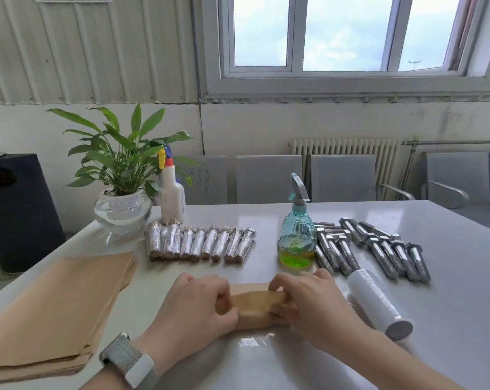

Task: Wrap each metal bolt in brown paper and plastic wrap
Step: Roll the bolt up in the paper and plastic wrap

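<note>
A roll of brown paper (259,306) lies on the table in front of me, the bolt inside hidden. My left hand (194,304) grips its left end and my right hand (308,301) grips its right end, fingers curled over the top. A sheet of clear plastic wrap (252,341) lies flat on the table just below it. Several bare metal bolts (376,250) lie at the right. A row of several wrapped bolts (200,243) lies behind my hands. The plastic wrap roll (377,304) sits to the right of my right hand. A stack of brown paper sheets (55,311) lies at the left.
A teal spray bottle (296,235) with green liquid stands between the wrapped and bare bolts. A white spray bottle (172,192) and a potted plant (123,192) stand at the table's back left. Grey chairs (342,178) line the far edge.
</note>
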### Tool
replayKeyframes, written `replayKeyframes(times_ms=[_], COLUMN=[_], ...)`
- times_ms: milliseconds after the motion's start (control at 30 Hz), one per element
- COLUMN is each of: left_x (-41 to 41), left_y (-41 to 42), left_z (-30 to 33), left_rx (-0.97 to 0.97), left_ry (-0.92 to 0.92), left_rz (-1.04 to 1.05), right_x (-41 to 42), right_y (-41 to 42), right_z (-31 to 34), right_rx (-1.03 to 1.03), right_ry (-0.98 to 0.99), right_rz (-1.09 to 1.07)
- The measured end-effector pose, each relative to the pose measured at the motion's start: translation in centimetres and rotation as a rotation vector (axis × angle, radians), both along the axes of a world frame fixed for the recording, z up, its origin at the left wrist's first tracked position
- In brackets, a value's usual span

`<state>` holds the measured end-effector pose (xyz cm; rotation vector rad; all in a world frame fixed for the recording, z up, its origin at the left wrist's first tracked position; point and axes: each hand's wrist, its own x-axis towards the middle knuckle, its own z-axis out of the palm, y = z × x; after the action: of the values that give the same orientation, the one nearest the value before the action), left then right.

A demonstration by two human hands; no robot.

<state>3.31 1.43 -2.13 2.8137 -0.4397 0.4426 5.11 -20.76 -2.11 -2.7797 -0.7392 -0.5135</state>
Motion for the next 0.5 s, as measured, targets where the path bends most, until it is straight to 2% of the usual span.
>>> replayKeyframes(times_ms=[200, 333, 500], left_x=[0.6, 0.9, 1.5], left_y=[-1.0, -1.5, -1.5], left_z=[0.7, 1.0, 0.6], left_rx=[0.037, -0.009, -0.077], left_ry=[0.025, 0.09, 0.147], left_rz=[0.13, 0.2, 0.277], right_x=[-1.0, -1.1, -0.1], right_y=[-0.1, 0.0, 0.0], right_z=[-0.1, -0.6, -1.3], right_rx=[0.008, -0.017, 0.058], right_ry=[-0.218, -0.114, 0.029], right_rz=[0.097, 0.106, 0.128])
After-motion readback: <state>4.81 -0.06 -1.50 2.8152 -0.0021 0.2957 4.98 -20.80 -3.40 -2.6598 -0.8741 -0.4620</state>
